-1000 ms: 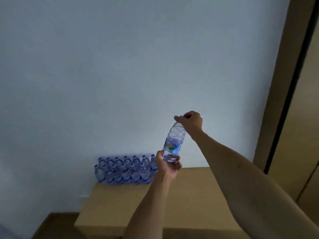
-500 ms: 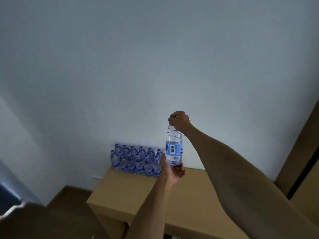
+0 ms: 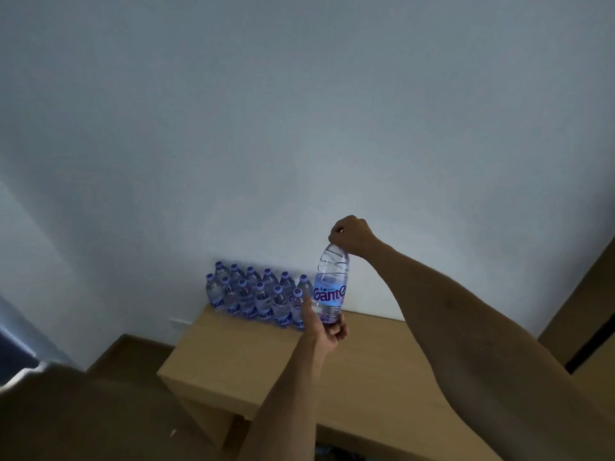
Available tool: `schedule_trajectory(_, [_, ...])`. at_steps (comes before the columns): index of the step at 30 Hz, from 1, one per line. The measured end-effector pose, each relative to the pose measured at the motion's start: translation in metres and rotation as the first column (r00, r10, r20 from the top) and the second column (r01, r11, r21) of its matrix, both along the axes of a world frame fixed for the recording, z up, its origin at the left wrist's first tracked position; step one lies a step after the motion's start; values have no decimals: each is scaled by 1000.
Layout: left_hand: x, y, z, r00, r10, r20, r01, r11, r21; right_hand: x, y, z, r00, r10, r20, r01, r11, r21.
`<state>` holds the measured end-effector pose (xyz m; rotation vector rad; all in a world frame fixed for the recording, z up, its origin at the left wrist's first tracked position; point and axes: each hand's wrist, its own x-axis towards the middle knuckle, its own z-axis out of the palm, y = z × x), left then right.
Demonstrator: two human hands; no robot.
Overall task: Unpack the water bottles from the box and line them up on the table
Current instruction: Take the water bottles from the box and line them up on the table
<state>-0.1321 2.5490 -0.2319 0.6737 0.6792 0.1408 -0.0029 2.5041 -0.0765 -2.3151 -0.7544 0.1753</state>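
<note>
A clear water bottle (image 3: 329,287) stands upright in the air between both hands. The right hand (image 3: 351,235) curls over its cap at 12 o'clock; the left hand (image 3: 324,327) cups its base at 6. Two rows of bottles (image 3: 256,296) stand on the bench (image 3: 253,361) at its 9 o'clock.

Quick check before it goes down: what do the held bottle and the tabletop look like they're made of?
The clear water bottle with blue label looks like thin transparent plastic: you see through it, with moulded ridges near the shoulder. The light tan table looks like matte wood or wood-look laminate; no grain is visible in this dim light.
</note>
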Motion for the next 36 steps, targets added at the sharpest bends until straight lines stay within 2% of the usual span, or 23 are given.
schedule_trajectory(2, [2,9,-16,985,-85,-148,99,991,94,6,5,-6,997,68,32,-64,991,-116])
schedule_trajectory(3, [2,15,-21,959,-114,-258,174,960,221,9,9,-10,994,99,41,-91,980,-176])
schedule_trajectory(4, [6,24,-25,922,-117,-369,265,886,380,13,13,-15,990,130,54,-113,963,-245])
schedule_trajectory(6, [15,46,-31,857,-80,-510,445,612,653,20,26,-29,980,186,64,-149,913,-379])
schedule_trajectory(9, [25,82,-33,792,-21,-610,601,198,774,30,45,-63,975,219,41,-169,845,-508])
schedule_trajectory(11, [35,107,-32,789,52,-612,612,20,790,42,58,-88,978,207,41,-150,820,-552])
schedule_trajectory(14, [58,141,-39,803,68,-593,595,-163,787,56,74,-118,991,131,20,-93,799,-593])
schedule_trajectory(17, [89,165,-50,797,45,-602,585,-304,751,68,95,-146,996,85,-7,-72,791,-608])
schedule_trajectory(20, [117,176,-64,740,-8,-672,598,-448,664,75,116,-173,997,67,-30,-71,782,-619])
schedule_trajectory(25, [143,220,-97,646,-68,-760,657,-457,600,90,150,-218,997,48,-67,-81,731,-678])
schedule_trajectory(31, [162,270,-122,565,-63,-823,613,-636,469,109,183,-256,995,58,-86,-102,706,-701])
schedule_trajectory(34, [168,278,-132,561,-101,-822,512,-737,440,113,191,-263,994,60,-93,-108,702,-704])
schedule_trajectory(36, [170,277,-135,569,-151,-809,455,-762,462,117,192,-264,992,57,-114,-122,689,-714])
